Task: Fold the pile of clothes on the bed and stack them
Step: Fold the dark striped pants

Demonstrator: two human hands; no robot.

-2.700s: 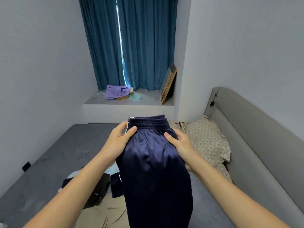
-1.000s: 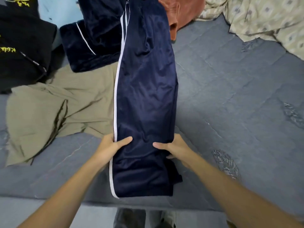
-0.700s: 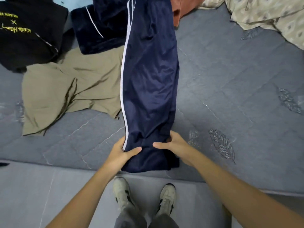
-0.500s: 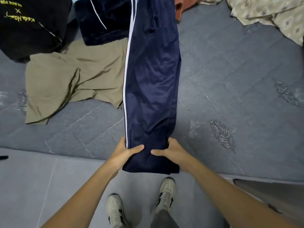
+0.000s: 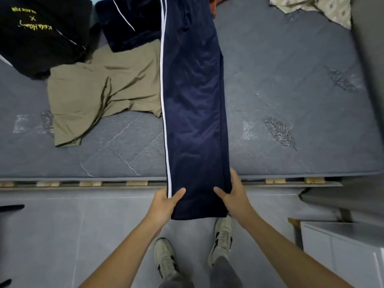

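Far left on the bed (image 5: pixel 291 84), a black top (image 5: pixel 37 36) with yellow lettering lies crumpled, then a khaki garment (image 5: pixel 99 94), matte and creased, spread flat on the grey quilted mattress beside a dark plush piece (image 5: pixel 128 32) with white piping. Now my left hand (image 5: pixel 164 204): thumb on top, fingers curled under, pinching the striped edge of the navy trousers (image 5: pixel 193 100) near the hem. The trousers run in one long narrow strip away from me across the bed, legs laid one over the other, hem end hanging past the mattress edge over the floor. I reckon I'm holding them taut so the slippery, shiny cloth lies flat for folding. My right hand (image 5: pixel 234 196) pinches the opposite edge the same way, thumb over, fingers tucked beneath. Far right, a patterned beige cover (image 5: pixel 324 7) sits bunched in the corner.
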